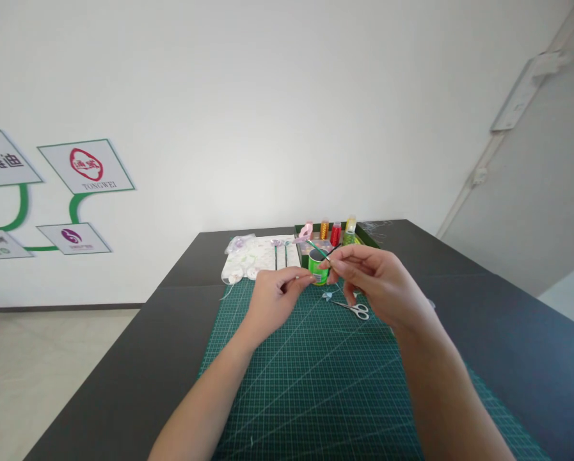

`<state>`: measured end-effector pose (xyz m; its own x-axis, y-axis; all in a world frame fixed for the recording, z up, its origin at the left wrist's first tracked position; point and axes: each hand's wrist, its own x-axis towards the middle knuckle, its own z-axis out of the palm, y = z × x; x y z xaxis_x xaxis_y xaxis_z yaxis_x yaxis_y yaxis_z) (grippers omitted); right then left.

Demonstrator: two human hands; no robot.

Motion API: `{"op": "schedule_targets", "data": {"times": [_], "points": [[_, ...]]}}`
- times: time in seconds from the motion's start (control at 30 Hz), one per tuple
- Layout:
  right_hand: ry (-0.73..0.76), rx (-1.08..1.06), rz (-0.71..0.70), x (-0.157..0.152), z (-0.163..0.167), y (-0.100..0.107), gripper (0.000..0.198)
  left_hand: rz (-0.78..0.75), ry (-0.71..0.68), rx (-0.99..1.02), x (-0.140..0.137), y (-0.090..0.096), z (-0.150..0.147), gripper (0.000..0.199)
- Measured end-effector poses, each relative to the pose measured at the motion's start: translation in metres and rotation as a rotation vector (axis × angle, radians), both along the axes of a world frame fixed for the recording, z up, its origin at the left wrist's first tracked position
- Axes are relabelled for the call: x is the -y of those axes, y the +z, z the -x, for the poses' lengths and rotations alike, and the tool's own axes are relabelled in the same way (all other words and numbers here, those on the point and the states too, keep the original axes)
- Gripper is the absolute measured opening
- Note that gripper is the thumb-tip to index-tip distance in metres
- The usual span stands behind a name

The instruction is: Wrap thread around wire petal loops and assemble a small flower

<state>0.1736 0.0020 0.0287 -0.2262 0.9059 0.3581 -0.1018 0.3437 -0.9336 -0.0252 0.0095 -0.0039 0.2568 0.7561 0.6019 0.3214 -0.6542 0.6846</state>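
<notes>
My right hand (375, 282) pinches a thin stem wrapped in green (318, 249), which slants up to the left. At the stem's far end is a small pale pink-purple flower (301, 241). To its left, my left hand (279, 296) is closed in a pinch, with thumb and forefinger together. Whatever it holds is too fine to make out. Just behind the fingertips stands a bright green can (317, 272). White-handled scissors (359, 311) lie on the mat below my right hand, beside a small light-blue piece (327, 296).
A green cutting mat (310, 378) covers the middle of the dark table (171, 333). Behind, a dark green box (370, 238) holds several thread spools, including a red spool (335, 234). A white cloth (262, 253) at the left bears two finished-looking stems (276, 257).
</notes>
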Motion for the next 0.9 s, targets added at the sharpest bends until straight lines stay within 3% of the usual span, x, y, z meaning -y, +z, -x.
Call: {"op": "schedule_targets", "data": {"times": [0.2, 0.37, 0.47, 0.6, 0.67, 0.77, 0.9], "points": [[0.186, -0.202, 0.071, 0.000, 0.017, -0.008, 0.022, 0.274, -0.099, 0.274, -0.015, -0.008, 0.003, 0.036], [0.226, -0.306, 0.073, 0.002, 0.032, -0.015, 0.024, 0.247, -0.152, 0.279, -0.020, -0.011, 0.006, 0.034], [0.113, -0.300, 0.007, 0.002, 0.036, -0.019, 0.024, 0.032, -0.041, 0.136, -0.017, -0.005, 0.011, 0.028], [-0.092, -0.216, -0.155, 0.007, 0.038, -0.019, 0.014, -0.257, 0.303, 0.034, 0.000, 0.011, 0.017, 0.022], [-0.188, -0.152, -0.242, 0.012, 0.042, -0.017, 0.008, -0.222, 0.261, 0.049, 0.012, 0.017, 0.016, 0.018], [-0.339, -0.048, -0.390, 0.020, 0.049, -0.016, 0.005, -0.031, 0.058, 0.134, 0.025, 0.021, 0.010, 0.017], [-0.540, 0.118, -0.621, 0.025, 0.057, -0.020, 0.011, 0.026, 0.026, 0.309, 0.028, 0.017, 0.003, 0.010]]}}
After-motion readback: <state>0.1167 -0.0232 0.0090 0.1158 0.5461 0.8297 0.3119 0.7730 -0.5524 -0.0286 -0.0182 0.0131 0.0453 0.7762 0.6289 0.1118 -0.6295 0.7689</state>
